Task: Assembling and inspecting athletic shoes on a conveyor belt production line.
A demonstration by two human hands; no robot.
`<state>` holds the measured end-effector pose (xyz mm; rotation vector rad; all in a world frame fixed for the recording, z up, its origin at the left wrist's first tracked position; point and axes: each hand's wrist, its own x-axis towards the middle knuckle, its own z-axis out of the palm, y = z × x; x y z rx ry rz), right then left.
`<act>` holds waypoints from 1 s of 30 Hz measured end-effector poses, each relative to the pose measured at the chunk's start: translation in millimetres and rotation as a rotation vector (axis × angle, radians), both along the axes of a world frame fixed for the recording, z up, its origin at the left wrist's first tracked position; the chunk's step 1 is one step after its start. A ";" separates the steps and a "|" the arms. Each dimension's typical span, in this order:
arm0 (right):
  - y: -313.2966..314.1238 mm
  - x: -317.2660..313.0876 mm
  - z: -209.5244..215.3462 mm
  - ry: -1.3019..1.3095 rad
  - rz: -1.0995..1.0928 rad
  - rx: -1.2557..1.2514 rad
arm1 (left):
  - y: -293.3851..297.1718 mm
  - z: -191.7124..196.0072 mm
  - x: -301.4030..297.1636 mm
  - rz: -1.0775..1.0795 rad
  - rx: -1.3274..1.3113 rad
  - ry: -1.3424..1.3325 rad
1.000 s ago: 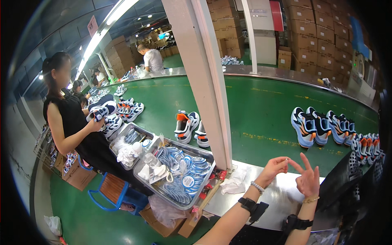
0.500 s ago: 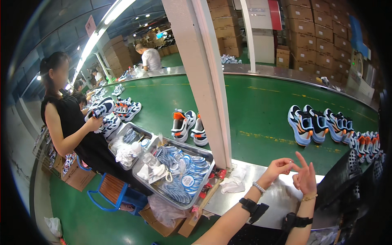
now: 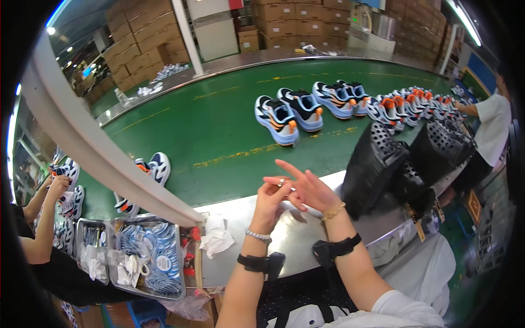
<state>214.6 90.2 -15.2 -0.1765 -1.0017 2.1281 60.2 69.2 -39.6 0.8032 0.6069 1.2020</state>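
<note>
A shoe factory: sneakers (image 3: 278, 117) ride a green conveyor belt (image 3: 219, 126) toward two o'clock, cardboard boxes (image 3: 306, 16) stacked at twelve.

Bare desk (image 3: 306, 235) around the raised hands, black perforated moulds (image 3: 377, 164) blocking the right, crumpled cloth (image 3: 216, 240) and tray (image 3: 147, 257) left, slanted post (image 3: 98, 158) beyond.

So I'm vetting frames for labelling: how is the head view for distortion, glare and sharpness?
Head view: strong fisheye bend, so the white beam and green conveyor belt curve, with black corners; ceiling lights glare on the metal bench; left hand, right hand and the nearest sneakers look sharp.
</note>
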 end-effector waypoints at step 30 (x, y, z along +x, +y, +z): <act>-1.3 10.3 0.5 0.089 0.093 0.045 | -0.5 0.2 5.4 0.109 -0.005 -0.002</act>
